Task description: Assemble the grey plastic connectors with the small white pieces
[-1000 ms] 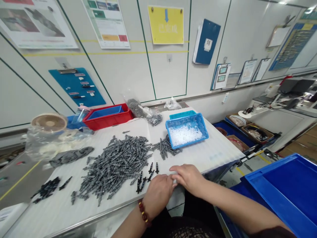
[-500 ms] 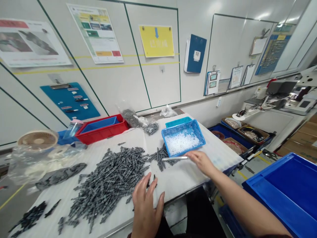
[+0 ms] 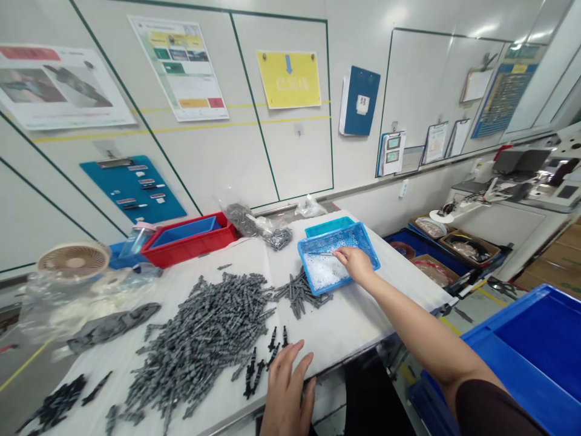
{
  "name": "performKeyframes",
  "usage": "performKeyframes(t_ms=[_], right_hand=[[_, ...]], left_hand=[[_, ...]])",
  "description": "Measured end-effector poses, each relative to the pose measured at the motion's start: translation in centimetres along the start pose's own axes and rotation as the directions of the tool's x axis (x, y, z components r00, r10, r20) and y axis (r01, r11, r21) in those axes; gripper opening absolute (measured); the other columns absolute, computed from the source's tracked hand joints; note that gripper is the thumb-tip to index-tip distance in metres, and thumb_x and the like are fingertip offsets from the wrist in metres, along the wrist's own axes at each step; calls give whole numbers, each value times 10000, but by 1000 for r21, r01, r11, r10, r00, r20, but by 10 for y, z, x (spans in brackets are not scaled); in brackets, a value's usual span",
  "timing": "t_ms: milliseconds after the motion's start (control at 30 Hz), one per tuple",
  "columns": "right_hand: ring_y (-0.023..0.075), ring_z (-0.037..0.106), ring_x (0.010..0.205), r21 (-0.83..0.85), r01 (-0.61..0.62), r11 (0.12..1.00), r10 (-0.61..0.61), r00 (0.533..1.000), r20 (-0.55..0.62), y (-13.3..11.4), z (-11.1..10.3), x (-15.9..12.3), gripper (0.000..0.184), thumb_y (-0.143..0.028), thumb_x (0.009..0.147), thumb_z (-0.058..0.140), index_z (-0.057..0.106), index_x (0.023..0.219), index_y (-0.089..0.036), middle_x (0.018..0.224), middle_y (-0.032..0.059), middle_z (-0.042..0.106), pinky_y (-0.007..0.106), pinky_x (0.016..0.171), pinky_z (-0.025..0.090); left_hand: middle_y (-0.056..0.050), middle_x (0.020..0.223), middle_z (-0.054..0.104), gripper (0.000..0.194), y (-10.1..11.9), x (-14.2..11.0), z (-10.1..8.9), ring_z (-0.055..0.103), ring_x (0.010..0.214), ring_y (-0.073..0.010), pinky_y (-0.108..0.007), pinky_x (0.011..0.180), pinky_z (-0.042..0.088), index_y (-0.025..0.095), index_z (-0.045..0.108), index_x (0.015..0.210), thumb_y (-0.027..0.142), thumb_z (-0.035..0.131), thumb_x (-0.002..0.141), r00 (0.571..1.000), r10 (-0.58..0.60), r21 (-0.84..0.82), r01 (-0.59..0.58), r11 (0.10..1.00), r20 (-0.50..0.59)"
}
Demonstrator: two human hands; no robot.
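My right hand (image 3: 356, 263) is closed around one end of a thin silvery rod-like tool (image 3: 321, 253), which reaches over a blue plastic basket (image 3: 300, 247). Small white rings (image 3: 323, 274) cover the basket's bottom; whether the tool tip touches them I cannot tell. Near the table's front edge, my left hand (image 3: 288, 387) is open with its fingers apart, holding nothing I can see. Several slim black parts (image 3: 252, 366) lie just beyond its fingertips. To their left spreads a large heap of grey ribbed parts (image 3: 204, 333), and a smaller grey pile (image 3: 297, 293) lies against the basket.
A teal basket (image 3: 329, 225) stands behind the blue one. At the back left are a red bin (image 3: 190, 247), plastic bags and a round fan (image 3: 72, 259). More black parts (image 3: 59, 402) lie at the front left. A big blue crate (image 3: 535, 345) stands at the right.
My right hand has moved with the tool from the basket's front edge up over its inside. My left hand has shifted right and down, uncovering more of the black parts.
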State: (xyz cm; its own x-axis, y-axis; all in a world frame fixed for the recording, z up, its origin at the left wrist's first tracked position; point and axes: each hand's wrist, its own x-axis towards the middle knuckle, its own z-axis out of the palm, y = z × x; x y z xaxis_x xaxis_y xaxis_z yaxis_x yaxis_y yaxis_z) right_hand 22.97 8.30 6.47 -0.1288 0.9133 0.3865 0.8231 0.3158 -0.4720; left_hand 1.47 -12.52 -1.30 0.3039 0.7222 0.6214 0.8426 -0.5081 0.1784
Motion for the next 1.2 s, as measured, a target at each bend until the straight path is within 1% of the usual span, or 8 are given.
performKeyframes(t_ms=[267, 400, 533, 667, 733, 800, 967, 1200], right_hand=[[219, 625, 823, -48, 18, 999, -15, 998, 61, -5, 2, 14, 227, -359, 880, 506, 702, 855, -249, 885, 41, 706, 262, 629, 412], [215, 621, 797, -20, 4, 1000, -2, 997, 77, -5, 5, 16, 215, -365, 867, 522, 704, 835, -254, 858, 38, 706, 257, 623, 400], [202, 611, 750, 47, -41, 998, 37, 996, 80, -5, 16, 19, 224, -345, 868, 505, 694, 835, -228, 820, 37, 698, 249, 598, 387], [152, 558, 599, 126, -100, 987, 90, 992, 87, 0, 23, 21, 350, -351, 900, 401, 660, 734, -184, 653, 3, 639, 224, 532, 365], [138, 507, 524, 148, -134, 980, 122, 989, 86, 4, 22, 20, 426, -366, 913, 336, 629, 677, -166, 570, -9, 581, 223, 491, 341], [132, 478, 500, 158, -158, 975, 146, 986, 85, 9, 18, 18, 444, -374, 912, 322, 607, 647, -160, 541, -15, 546, 225, 475, 320], [148, 525, 596, 148, -184, 972, 171, 981, 96, 10, 6, 12, 350, -366, 883, 425, 617, 664, -172, 615, 1, 593, 225, 515, 310], [204, 582, 768, 134, -210, 968, 196, 975, 107, -3, 2, 11, 254, -327, 869, 480, 661, 746, -197, 798, 55, 674, 249, 605, 331]], left_hand=[[-119, 1212, 561, 292, -8, -6, 5, 505, 1121, -271, -421, 856, 483, 206, 550, 1114, 179, 499, 828, 999, 41, 36, -41, 999, 8], [-113, 1206, 566, 291, -8, -6, 5, 505, 1118, -265, -412, 854, 486, 208, 557, 1105, 166, 498, 824, 999, 30, 27, -31, 999, 14], [-117, 1208, 560, 286, -7, -5, 6, 509, 1109, -269, -421, 850, 489, 207, 559, 1101, 167, 502, 824, 999, 44, 25, -45, 999, 29], [-117, 1200, 566, 276, -9, -4, 5, 511, 1104, -268, -413, 842, 495, 206, 568, 1090, 175, 512, 821, 996, 77, 33, -78, 996, 45], [-116, 1196, 568, 271, -9, -4, 4, 510, 1102, -265, -407, 840, 497, 205, 572, 1085, 178, 514, 822, 995, 85, 32, -87, 996, 53], [-117, 1198, 565, 268, -8, -4, 4, 506, 1105, -264, -404, 840, 498, 204, 573, 1085, 182, 516, 824, 995, 86, 27, -87, 996, 59], [-118, 1210, 548, 269, -5, -3, 5, 491, 1118, -257, -400, 856, 493, 199, 570, 1081, 158, 511, 822, 994, 89, 13, -90, 996, 61], [-122, 1212, 542, 255, -5, -3, 4, 486, 1120, -254, -390, 846, 499, 196, 572, 1070, 155, 506, 826, 994, 96, 22, -98, 995, 53]])
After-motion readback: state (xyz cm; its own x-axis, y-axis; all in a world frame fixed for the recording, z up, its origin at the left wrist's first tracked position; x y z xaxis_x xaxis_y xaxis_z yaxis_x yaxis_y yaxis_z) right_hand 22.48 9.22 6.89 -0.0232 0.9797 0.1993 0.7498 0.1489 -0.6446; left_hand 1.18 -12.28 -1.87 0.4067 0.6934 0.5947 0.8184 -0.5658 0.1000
